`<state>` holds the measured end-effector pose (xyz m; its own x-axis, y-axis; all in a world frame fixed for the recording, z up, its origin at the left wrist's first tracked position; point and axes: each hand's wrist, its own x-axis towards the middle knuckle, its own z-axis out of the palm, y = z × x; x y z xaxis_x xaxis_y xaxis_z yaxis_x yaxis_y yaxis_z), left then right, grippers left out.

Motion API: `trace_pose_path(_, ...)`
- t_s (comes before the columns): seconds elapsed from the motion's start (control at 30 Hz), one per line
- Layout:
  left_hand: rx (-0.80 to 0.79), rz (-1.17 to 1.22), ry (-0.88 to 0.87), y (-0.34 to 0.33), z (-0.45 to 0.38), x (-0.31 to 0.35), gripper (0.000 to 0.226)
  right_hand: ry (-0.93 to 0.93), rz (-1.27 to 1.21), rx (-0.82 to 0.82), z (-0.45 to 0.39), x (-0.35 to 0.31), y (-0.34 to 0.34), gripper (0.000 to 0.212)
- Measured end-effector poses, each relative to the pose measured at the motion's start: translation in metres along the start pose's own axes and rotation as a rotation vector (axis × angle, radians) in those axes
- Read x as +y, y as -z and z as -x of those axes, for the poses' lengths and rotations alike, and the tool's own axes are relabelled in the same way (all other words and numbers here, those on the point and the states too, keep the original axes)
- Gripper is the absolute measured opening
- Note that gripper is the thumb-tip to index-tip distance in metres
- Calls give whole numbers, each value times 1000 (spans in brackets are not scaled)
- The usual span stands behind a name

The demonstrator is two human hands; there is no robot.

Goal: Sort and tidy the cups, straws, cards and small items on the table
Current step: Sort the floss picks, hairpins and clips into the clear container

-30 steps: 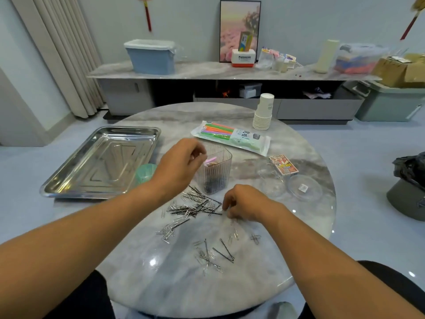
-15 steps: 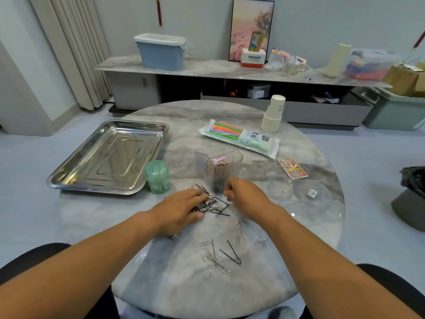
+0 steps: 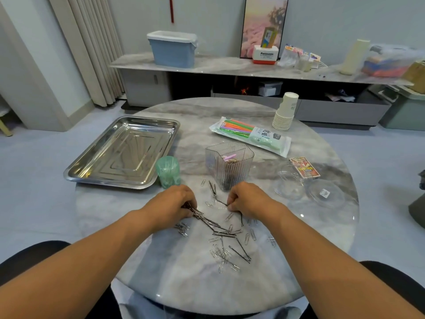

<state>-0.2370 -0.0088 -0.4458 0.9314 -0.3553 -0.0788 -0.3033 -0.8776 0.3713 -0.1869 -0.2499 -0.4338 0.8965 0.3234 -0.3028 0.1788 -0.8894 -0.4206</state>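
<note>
Near edge of the desk (image 3: 161, 284) bare on both sides of the forearms; open approach there. Middle strewn with paper clips and hairpins (image 3: 226, 245), flat, spreading between the left hand (image 3: 176, 203) and the right hand (image 3: 247, 199). Just beyond the knuckles stand a clear ribbed holder (image 3: 230, 166) and a green cup (image 3: 167, 171), with an open lane between them. Steel tray (image 3: 124, 150) fills far left. Far right taken by straw packet (image 3: 250, 135), paper cup stack (image 3: 286, 111), card box (image 3: 304, 168) and clear lids (image 3: 324, 194). Bare marble at far centre.
</note>
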Motion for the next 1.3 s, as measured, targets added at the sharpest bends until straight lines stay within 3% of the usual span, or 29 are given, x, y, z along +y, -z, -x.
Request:
trace_pose_path(0.27,124,58,128,-5,1,8,10,102,450,-15,11,-12,-1,12)
trace_pose_path(0.4,190,166,214,-3,-3,11,12,36,279,13,15,-11,11,11)
trace_pose_path(0.57,96,100,204,1,-5,14,23,-58,24,94,16,-2,24,3)
trace_pose_path(0.83,-48,-169,324,3,-2,17,25,-286,237,43,16,-11,2,35)
trace_pose_path(1.0,-82,-160,292,2,-1,16,6,-211,366,-9,18,-23,-2,30)
trace_pose_path(1.1,-32,-211,224,-3,0,15,8,-138,451,-14,20,-23,-2,19)
trace_pose_path(1.17,-15,-90,248,-1,-1,14,7,-141,418,-27,19,-22,1,17)
trace_pose_path(1.3,12,401,334,12,-3,12,8,-201,147,9,13,-21,17,25)
